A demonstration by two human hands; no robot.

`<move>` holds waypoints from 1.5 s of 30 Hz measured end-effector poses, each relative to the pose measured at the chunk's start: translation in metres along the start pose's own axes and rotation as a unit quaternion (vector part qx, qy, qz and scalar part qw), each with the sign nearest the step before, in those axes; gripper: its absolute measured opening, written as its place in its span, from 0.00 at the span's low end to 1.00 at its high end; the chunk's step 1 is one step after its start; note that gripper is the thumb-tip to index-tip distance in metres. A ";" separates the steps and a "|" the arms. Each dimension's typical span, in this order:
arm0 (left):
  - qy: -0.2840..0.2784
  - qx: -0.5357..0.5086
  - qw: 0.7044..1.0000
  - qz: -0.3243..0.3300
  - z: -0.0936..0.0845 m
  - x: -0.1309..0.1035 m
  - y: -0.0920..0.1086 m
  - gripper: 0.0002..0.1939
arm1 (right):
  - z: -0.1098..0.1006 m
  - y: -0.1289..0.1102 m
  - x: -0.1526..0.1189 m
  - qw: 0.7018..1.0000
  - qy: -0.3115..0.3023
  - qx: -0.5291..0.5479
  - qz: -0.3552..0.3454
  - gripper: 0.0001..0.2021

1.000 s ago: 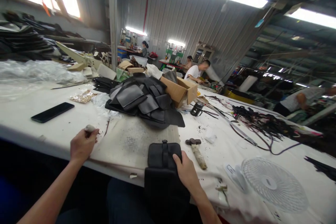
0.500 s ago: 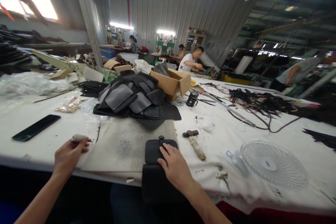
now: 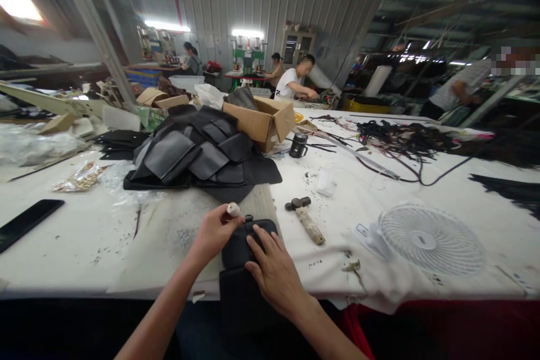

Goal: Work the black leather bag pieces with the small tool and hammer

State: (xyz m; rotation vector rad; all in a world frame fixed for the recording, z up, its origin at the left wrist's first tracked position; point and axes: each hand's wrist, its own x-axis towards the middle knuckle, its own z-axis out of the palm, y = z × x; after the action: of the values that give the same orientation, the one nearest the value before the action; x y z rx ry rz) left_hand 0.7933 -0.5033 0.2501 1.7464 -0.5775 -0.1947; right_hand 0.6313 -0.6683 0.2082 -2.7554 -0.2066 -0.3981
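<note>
My left hand [image 3: 213,234] is closed around a small tool with a whitish, wrapped-looking top [image 3: 233,210]. Its lower end is hidden by my fingers, close to the strap loop at the top edge of a black leather piece [image 3: 235,248]. On that piece my right hand [image 3: 274,270] lies with fingers stretched out, pressing it to the pale work board [image 3: 147,259]. The lower part of the black leather hangs over the table edge toward my lap. To the right of the board rests a hammer [image 3: 311,225] with a worn, light handle.
Behind the board is a heap of black leather pieces [image 3: 177,152] beside an open cardboard box [image 3: 264,124]. A white fan [image 3: 428,242] lies at right, a phone [image 3: 29,219] at left. A black mug [image 3: 298,146] and dark straps [image 3: 400,138] are farther back. Several people work beyond.
My left hand has moved right with the small tool, from the board's left side to the top of the black leather piece. My right hand stays on the leather. The view has shifted slightly.
</note>
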 end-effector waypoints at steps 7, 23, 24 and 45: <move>-0.007 -0.009 0.999 -0.035 0.022 0.009 -0.020 0.11 | -0.004 0.007 0.001 0.999 -0.026 0.019 -0.005 0.31; -0.046 0.035 0.997 -0.047 0.019 0.014 -0.014 0.11 | -0.006 0.009 0.002 0.999 -0.022 0.042 0.008 0.30; -0.051 0.036 0.997 -0.047 0.019 0.014 -0.013 0.11 | -0.005 0.009 0.001 0.999 -0.021 0.042 0.008 0.30; 0.006 0.105 0.994 0.028 0.032 0.002 -0.009 0.07 | -0.014 0.012 0.004 0.993 -0.044 0.101 0.034 0.29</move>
State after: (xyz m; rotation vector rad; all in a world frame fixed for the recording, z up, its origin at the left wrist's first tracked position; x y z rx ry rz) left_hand 0.7834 -0.5307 0.2332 1.9297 -0.6549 -0.0865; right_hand 0.6339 -0.6838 0.2187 -2.5750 -0.1651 -0.2239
